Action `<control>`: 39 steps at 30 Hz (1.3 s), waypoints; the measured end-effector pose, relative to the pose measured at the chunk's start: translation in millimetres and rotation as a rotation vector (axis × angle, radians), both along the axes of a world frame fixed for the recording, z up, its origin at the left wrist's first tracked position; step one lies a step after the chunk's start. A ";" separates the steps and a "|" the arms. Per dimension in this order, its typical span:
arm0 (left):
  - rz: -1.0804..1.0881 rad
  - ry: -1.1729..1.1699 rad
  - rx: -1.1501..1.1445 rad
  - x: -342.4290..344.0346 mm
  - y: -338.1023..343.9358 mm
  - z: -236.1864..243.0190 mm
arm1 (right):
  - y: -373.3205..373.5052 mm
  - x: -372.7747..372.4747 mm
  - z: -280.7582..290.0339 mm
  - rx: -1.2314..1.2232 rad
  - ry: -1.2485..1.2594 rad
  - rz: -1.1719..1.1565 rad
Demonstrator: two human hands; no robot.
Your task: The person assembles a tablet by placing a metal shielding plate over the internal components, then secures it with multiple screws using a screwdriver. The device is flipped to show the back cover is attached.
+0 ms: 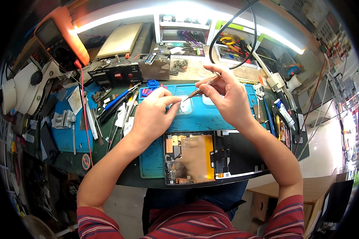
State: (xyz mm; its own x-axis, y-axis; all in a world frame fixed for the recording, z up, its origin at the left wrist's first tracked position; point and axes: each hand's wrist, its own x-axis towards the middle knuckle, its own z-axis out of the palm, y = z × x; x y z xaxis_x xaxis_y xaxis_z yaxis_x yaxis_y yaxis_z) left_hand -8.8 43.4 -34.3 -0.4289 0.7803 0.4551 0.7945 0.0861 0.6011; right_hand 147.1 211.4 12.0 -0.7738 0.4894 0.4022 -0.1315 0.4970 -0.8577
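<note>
My right hand (227, 97) holds a thin screwdriver (205, 84) with a brown grip, its tip slanting down to the left. My left hand (153, 115) pinches something very small at that tip, too small to identify, above a clear plastic tray (186, 108) on the blue work mat (211, 119). In front of both hands lies an opened tablet (195, 157), its copper-coloured inner plate on the left and its black half folded out to the right.
Tweezers and hand tools (119, 107) lie left of the mat. A white microscope (24, 85) and an orange multimeter (60, 38) stand at far left. Black cables (231, 28), small parts bins (183, 36) and a white tube (285, 113) crowd the back and right.
</note>
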 end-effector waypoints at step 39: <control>-0.171 -0.039 0.033 51.9 -63.8 26.4 | -59.1 57.4 36.1 0.149 -0.103 0.141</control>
State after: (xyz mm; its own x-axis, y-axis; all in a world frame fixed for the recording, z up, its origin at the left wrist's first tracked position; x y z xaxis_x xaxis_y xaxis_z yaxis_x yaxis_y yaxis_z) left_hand 43.1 -20.4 -7.8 -0.3086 0.8285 0.4673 0.7720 -0.0688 0.6318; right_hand 204.5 152.3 48.1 -0.8709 0.3142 0.3778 -0.1247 0.6024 -0.7884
